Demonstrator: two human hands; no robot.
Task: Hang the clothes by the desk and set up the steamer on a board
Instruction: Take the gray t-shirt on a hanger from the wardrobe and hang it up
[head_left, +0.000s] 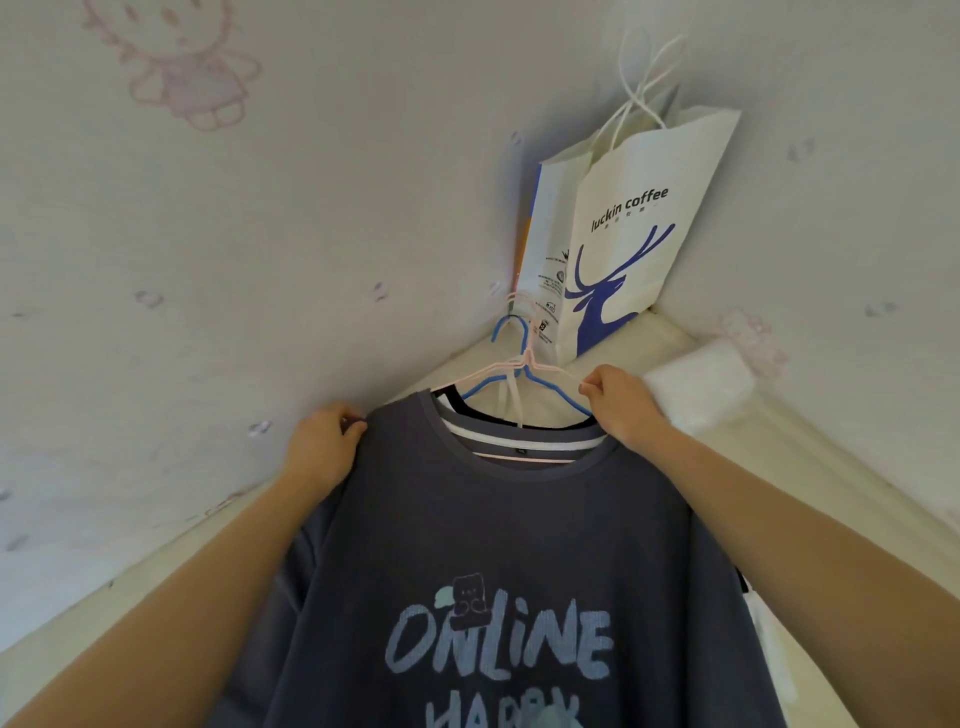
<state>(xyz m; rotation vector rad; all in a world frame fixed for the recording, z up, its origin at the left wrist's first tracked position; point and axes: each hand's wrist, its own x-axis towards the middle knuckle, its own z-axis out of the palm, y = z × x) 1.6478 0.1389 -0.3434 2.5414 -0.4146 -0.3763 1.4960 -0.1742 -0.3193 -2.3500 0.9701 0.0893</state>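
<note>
At the left, the left hand (324, 441) is pinching the shoulder of the dark grey T-shirt (509, 571), which is hanging in the middle, close in front of the person, over other garments. Its pink hanger (498, 370) and a blue hanger (511, 384) are hooking up near the wall corner. To the right, the right hand (621, 402) is gripping the hangers' right arms. Beyond, a white paper bag (623, 234) is standing on the ledge.

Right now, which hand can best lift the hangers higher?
Probably the right hand: it already pinches the pink hanger wire beside the hooks. The left hand only grips the grey shirt shoulder.
</note>
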